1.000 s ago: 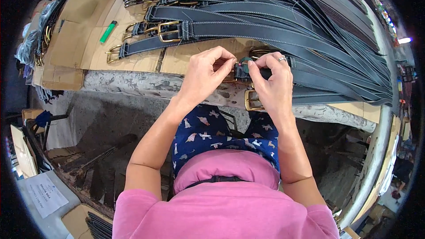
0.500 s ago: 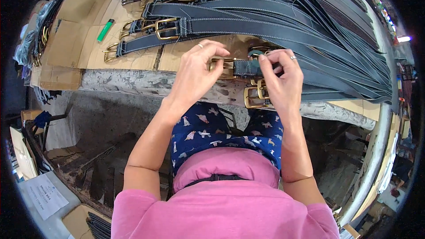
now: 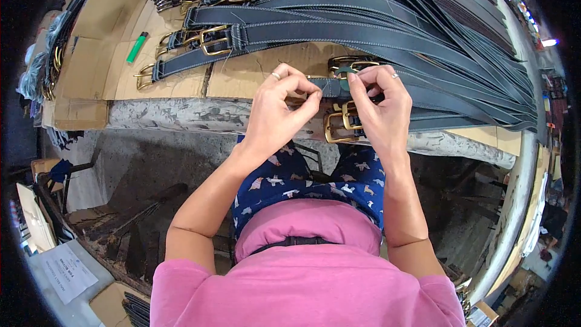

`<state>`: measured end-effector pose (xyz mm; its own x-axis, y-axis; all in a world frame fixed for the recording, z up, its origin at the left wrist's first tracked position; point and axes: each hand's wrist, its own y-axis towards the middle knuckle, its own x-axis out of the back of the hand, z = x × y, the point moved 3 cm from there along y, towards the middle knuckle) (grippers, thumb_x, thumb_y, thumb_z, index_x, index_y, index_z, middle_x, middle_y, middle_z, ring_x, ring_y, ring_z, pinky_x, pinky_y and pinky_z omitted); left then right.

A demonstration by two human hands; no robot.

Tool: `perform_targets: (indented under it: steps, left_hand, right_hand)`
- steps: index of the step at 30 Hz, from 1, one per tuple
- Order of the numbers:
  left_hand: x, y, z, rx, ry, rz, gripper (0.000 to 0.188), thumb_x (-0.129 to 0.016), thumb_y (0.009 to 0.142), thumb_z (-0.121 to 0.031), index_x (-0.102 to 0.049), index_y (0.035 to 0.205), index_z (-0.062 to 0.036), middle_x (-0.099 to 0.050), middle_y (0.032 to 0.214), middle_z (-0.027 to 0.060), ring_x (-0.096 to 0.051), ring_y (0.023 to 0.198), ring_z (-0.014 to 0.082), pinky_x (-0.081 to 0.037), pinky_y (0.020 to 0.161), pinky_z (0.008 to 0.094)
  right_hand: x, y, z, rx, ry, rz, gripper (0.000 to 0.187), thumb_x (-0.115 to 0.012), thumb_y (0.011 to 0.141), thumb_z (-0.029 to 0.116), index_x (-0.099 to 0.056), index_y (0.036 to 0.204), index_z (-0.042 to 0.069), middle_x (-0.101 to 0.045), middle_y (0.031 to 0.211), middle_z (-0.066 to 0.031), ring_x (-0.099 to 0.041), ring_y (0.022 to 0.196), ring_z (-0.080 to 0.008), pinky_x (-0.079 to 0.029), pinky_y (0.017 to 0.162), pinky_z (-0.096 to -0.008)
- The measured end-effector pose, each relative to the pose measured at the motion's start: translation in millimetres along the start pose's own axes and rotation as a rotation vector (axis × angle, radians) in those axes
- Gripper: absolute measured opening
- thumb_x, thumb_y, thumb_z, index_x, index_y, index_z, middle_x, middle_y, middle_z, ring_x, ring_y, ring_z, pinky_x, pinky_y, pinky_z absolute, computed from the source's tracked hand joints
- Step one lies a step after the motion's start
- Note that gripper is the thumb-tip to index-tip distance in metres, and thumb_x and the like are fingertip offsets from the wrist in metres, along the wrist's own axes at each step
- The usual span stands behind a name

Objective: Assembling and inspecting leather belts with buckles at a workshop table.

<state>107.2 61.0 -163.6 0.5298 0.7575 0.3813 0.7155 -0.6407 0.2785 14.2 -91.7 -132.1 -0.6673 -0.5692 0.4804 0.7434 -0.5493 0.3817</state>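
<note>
I saw dark blue-grey belts with thin pale lines running along them, and gold buckles. The lighter was bright green. The cardboard was light brown. The table edge was pale grey with dark blotches. The shirt was pink, and the blue trousers had little white and tan animals.

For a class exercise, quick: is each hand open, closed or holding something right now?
Left hand: closed in a pinch by the belt; what it grips, if anything, cannot be told.
Right hand: closed, holding a dark green object.
</note>
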Motion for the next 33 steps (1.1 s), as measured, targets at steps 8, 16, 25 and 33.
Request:
perform_targets:
  steps: [8,16,25,33]
  left_hand:
    - [-0.7,-1.9,5.5,0.098,-0.185,-0.017,0.01,-0.069,0.089,-0.009,-0.067,0.09,0.0003,-0.06,0.094,0.0048,-0.058,0.088,0.0131,-0.047,0.079,0.0263]
    - [-0.3,-2.0,7.6,0.082,-0.177,-0.024,0.011,-0.069,0.09,-0.01,-0.067,0.089,0.0002,-0.059,0.094,0.0043,-0.058,0.086,0.012,-0.047,0.078,0.0262]
    - [5.3,-7.0,19.8,0.121,-0.318,-0.004,0.01,-0.062,0.096,-0.009,-0.063,0.097,0.0002,-0.057,0.105,0.0044,-0.058,0.094,0.0119,-0.045,0.087,0.0268]
    - [9.6,-16.2,22.8,0.067,-0.385,0.043,0.011,-0.057,0.1,-0.011,-0.059,0.103,-0.0005,-0.053,0.117,0.0073,-0.057,0.105,0.0129,-0.044,0.094,0.0288]
  right_hand:
    - [-6.5,1.3,3.1,0.035,-0.098,0.047,0.015,-0.072,0.081,0.005,-0.06,0.077,-0.004,-0.058,0.078,-0.0139,-0.059,0.07,-0.0273,-0.047,0.064,-0.0372]
    - [-8.3,1.8,4.1,0.005,-0.087,0.058,0.015,-0.072,0.081,0.005,-0.061,0.077,-0.004,-0.059,0.08,-0.0143,-0.06,0.071,-0.0271,-0.048,0.066,-0.0365]
    - [-2.0,3.7,1.1,-0.118,-0.008,0.021,0.014,-0.071,0.084,0.007,-0.063,0.077,-0.003,-0.061,0.079,-0.0088,-0.058,0.073,-0.019,-0.046,0.066,-0.0336]
    - [-7.7,-12.4,-0.9,0.074,0.006,0.141,0.013,-0.074,0.081,0.009,-0.065,0.078,0.002,-0.065,0.095,-0.0112,-0.062,0.088,-0.0275,-0.046,0.081,-0.0357]
